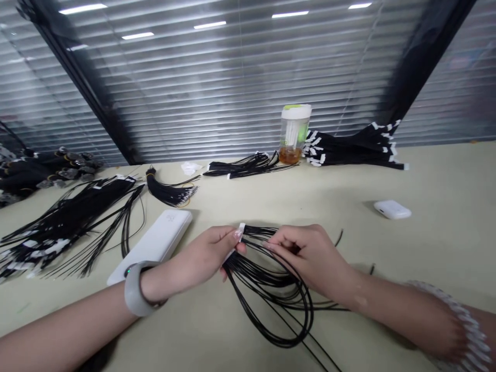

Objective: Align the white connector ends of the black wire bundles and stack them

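Left hand: the left hand point(205, 256), lower centre of the frame, is closed in a pinch on the white-tagged end of the bundle of thin black cords point(271, 281); a smooth grey bangle point(135, 289) sits on its wrist.
Right hand: the right hand point(310, 256), just right of centre, has its fingers curled over the same strands, fingertips pinching them near the tagged end.
Bundle: it lies between both hands and loops down onto the pale counter point(426, 248) toward the bottom edge.
Doing it well: as I judge it, hold the tagged end firm in the left pinch, let the right fingers run the strands flat and parallel, and keep the loop resting on the counter so that nothing crosses or kinks.
Close by: a flat white plastic power bank point(155, 243) lies just left of the left hand; a small white rounded case point(392, 209) lies at right, well apart.
Farther off: loose piles of black cords point(65, 222) fill the left; a clear plastic jar with a white-green lid point(294, 134) and a stack of tagged black cords point(356, 147) stand at the upper centre and right.
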The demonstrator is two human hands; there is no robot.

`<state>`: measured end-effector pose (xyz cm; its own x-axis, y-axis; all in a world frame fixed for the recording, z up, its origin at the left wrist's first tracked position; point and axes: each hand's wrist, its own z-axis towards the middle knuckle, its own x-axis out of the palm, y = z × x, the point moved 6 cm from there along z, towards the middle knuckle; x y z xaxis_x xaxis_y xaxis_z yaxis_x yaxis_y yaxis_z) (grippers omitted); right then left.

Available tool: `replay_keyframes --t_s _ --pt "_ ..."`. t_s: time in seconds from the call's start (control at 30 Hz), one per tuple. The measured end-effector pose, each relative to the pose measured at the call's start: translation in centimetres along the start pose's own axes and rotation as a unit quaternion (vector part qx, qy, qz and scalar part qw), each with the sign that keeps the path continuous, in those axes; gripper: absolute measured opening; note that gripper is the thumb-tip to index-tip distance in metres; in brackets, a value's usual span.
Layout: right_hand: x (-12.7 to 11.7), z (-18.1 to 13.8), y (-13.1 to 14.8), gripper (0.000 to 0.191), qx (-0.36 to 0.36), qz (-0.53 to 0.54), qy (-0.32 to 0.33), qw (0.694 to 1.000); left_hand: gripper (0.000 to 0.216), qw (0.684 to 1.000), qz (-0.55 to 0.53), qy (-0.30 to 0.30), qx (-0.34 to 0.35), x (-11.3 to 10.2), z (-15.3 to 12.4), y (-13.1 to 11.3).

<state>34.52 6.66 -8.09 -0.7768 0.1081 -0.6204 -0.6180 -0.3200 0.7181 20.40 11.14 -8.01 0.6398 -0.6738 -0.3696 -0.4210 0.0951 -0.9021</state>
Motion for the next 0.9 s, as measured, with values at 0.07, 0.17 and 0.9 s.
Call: replay_keyframes --t_s 0.07,0.17,0.9 --pt "0.0 0.1 0.0 0.025 0.004 -0.002 0.003 1.0 0.033 1.0 0.005 0.004 0.002 0.1 0.0 0.1" --pt "0.0 0.2 0.0 0.024 0.005 -0.008 0.008 1.0 0.033 1.0 0.002 -0.002 -0.004 0.1 0.1 0.2" --pt "0.1 0.1 0.8 0.025 -0.125 -0.088 -0.006 0.988 0.035 0.998 0.053 0.024 0.022 0.5 0.3 0.3"
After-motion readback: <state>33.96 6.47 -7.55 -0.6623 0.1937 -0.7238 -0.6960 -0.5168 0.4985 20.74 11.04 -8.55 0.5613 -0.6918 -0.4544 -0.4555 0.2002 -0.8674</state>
